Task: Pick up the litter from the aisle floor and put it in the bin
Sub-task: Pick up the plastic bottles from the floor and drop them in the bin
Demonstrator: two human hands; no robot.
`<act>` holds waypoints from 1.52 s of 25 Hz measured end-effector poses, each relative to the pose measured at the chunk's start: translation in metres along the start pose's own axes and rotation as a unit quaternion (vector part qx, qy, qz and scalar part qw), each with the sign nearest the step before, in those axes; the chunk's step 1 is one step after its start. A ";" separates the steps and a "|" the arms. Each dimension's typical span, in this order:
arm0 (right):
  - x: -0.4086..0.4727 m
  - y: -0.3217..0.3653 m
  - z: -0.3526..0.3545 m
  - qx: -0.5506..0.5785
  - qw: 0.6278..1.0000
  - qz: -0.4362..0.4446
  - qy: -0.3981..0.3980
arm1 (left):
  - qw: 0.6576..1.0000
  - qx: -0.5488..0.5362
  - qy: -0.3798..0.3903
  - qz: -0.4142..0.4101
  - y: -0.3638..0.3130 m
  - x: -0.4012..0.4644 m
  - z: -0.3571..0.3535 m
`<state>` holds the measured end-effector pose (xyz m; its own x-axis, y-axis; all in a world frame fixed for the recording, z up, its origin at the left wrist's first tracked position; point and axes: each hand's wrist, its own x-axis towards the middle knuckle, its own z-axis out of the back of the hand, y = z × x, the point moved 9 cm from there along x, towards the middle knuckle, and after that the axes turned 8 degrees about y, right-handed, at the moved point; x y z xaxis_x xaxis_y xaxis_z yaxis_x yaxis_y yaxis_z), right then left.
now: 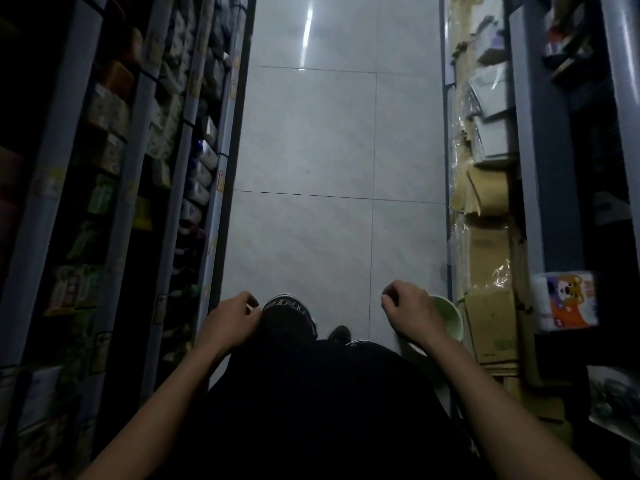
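Head view looks down a narrow shop aisle. Left shelves (114, 174) hold boxed goods and bottles. The left hand (230, 320) hangs with fingers loosely curled, holding nothing I can make out. Grey floor tiles (332, 140) run ahead, with no litter visible on them. The right hand (412, 313) is loosely curled too, above a pale green bin (450, 315) standing against the right shelves (485, 188) of paper goods.

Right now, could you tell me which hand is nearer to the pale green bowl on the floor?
The right hand: it overlaps the pale green bowl by the cardboard stack. The left hand is across the aisle, beyond the person's knees.
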<state>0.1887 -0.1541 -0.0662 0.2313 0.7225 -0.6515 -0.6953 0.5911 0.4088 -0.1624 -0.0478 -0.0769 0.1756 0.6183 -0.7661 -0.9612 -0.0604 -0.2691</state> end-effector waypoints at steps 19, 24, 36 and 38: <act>0.230 0.080 0.226 -0.001 0.997 -0.068 -0.037 | 0.995 0.053 -0.005 -0.084 -0.190 0.260 0.269; 0.282 0.066 0.282 0.046 0.991 -0.105 -0.061 | 0.988 0.084 -0.023 -0.125 -0.299 0.346 0.355; 0.549 0.119 0.501 0.029 0.998 -0.032 -0.039 | 0.997 0.066 -0.010 -0.044 -0.418 0.483 0.470; 0.593 0.141 0.538 0.009 0.999 -0.011 -0.033 | 0.999 0.037 -0.019 -0.018 -0.419 0.501 0.489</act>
<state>0.5944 0.5506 -0.0512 0.2908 0.7308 -0.6175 -0.6773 0.6131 0.4067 0.2239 0.6707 -0.0623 0.2026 0.6485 -0.7338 -0.9681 0.0198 -0.2498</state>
